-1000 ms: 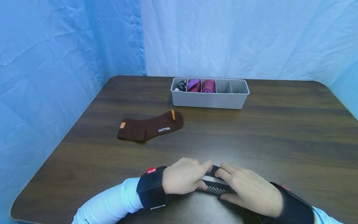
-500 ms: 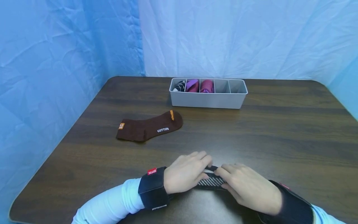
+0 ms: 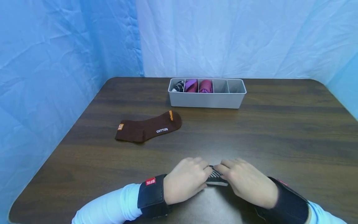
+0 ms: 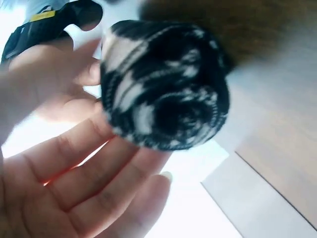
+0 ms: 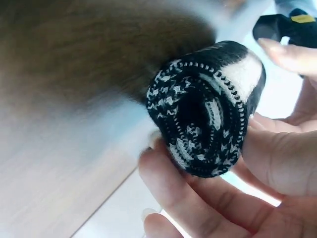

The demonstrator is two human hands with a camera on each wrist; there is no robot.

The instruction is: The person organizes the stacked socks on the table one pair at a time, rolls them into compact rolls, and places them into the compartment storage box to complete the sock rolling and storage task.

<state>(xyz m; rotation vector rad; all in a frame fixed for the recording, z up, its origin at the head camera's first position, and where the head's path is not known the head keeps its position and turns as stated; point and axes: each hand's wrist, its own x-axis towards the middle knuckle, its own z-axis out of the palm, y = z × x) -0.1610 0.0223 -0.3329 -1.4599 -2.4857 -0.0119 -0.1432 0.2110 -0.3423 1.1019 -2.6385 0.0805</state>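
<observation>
Both hands hold a black and white patterned sock (image 3: 216,179), rolled into a short bundle, near the table's front. My left hand (image 3: 186,180) grips its left end and my right hand (image 3: 248,183) its right end, so only the middle shows from above. In the left wrist view the spiral end of the rolled sock (image 4: 166,89) rests against the fingers, with the thumb alongside. The right wrist view shows the other coiled end of the sock (image 5: 208,109) between thumb and fingers. Farther back lies a flat brown sock (image 3: 148,127) marked "COTTON".
A light grey divided box (image 3: 204,101) stands at the table's far side. Its left compartments hold a black and white sock (image 3: 179,86) and two purple-red rolled socks (image 3: 205,86). Blue-white sheeting (image 3: 223,37) hangs behind the dark wooden table (image 3: 279,133).
The sock between the hands has turned as it is rolled; its white stripe has given way to the patterned part and a pale front edge. The fingers have shifted along it.
</observation>
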